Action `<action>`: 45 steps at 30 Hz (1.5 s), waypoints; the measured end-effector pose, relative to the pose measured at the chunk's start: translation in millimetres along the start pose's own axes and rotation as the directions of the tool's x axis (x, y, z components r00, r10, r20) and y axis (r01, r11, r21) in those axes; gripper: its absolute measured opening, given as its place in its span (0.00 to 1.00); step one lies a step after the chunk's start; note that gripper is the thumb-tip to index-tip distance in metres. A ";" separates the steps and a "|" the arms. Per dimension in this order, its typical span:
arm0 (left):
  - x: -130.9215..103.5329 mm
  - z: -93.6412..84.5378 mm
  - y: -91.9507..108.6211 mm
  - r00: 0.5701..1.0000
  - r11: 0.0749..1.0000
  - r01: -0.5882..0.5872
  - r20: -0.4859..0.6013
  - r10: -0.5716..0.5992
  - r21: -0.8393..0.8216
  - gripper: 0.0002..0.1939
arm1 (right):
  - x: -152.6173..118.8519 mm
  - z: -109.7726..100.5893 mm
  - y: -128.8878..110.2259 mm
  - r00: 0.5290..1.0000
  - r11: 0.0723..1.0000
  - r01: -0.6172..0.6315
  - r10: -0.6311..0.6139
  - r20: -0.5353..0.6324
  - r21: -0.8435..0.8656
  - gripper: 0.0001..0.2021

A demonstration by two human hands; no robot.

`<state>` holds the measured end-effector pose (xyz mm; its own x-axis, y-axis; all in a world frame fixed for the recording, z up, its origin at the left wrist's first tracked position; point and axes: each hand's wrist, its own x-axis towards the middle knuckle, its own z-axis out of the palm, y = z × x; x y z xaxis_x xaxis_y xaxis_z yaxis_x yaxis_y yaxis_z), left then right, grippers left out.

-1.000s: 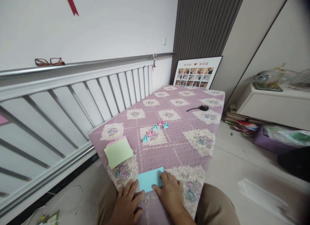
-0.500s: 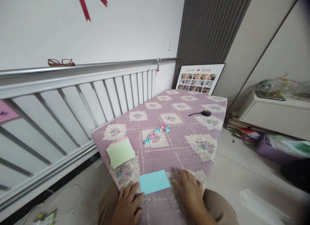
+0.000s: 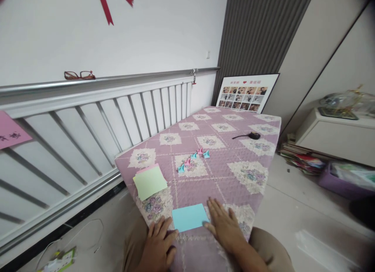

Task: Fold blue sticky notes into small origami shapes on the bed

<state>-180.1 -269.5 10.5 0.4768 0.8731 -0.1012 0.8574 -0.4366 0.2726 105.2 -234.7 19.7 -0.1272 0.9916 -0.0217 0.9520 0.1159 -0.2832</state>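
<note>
A blue sheet of paper (image 3: 190, 217) lies flat on the table near its front edge. My left hand (image 3: 159, 240) rests on the cloth just left of the sheet, fingers spread and holding nothing. On the other side, my right hand (image 3: 224, 225) lies flat with its fingers stretched out, the thumb at or close to the sheet's right edge. Left of the middle sits a stack of notes (image 3: 150, 182), pale green on top with pink and yellow edges showing. Several small folded pink and blue paper pieces (image 3: 187, 161) stand in a slanting row beyond the sheet.
A purple flowered tablecloth (image 3: 202, 188) covers the table. Farther back at right lies a black tape measure (image 3: 254, 135). A white radiator (image 3: 108, 135) runs along the left side, with glasses (image 3: 79, 75) on the pipe above. A photo board (image 3: 247, 93) leans behind the table.
My right hand has settled flat with its fingers stretched out; it was more curled and blurred. My left hand stays beside the blue sheet. The whole view has shifted slightly.
</note>
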 end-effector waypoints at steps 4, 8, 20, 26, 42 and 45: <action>4.2 1.6 9.3 0.996 0.994 0.064 -0.060 -0.069 -0.087 0.23 | -4.2 -11.5 -0.1 0.947 0.982 -0.188 0.183 -0.264 0.005 0.22; 16.1 2.4 18.1 0.979 0.987 0.119 -0.154 -0.136 -0.112 0.12 | -17.2 -0.1 -56.4 0.971 0.965 0.195 -0.165 -0.174 0.175 0.16; 39.7 -9.0 30.4 0.996 0.960 -0.060 -0.045 0.075 0.274 0.09 | -25.9 32.5 -84.1 0.956 0.884 0.238 -0.140 -0.257 0.402 0.11; 41.6 -11.8 33.2 0.996 0.953 -0.084 -0.017 0.093 0.292 0.08 | -26.7 37.0 -83.6 0.943 0.882 0.266 -0.154 -0.296 0.388 0.11; 16.7 11.8 35.6 0.883 0.993 -0.086 -0.456 0.112 0.078 0.09 | -29.1 58.8 -74.0 0.887 0.927 0.333 -0.244 -0.393 0.176 0.07; 13.2 16.8 35.3 0.810 0.986 -0.159 -0.563 0.164 0.058 0.14 | -33.3 56.9 -71.6 0.879 0.913 0.373 -0.289 -0.379 0.168 0.08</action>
<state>-140.2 -277.0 2.7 0.4175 0.7575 0.5018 0.7802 -0.5820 0.2294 25.4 -279.2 -13.8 -0.2819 0.8595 0.4265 0.7747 0.4661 -0.4273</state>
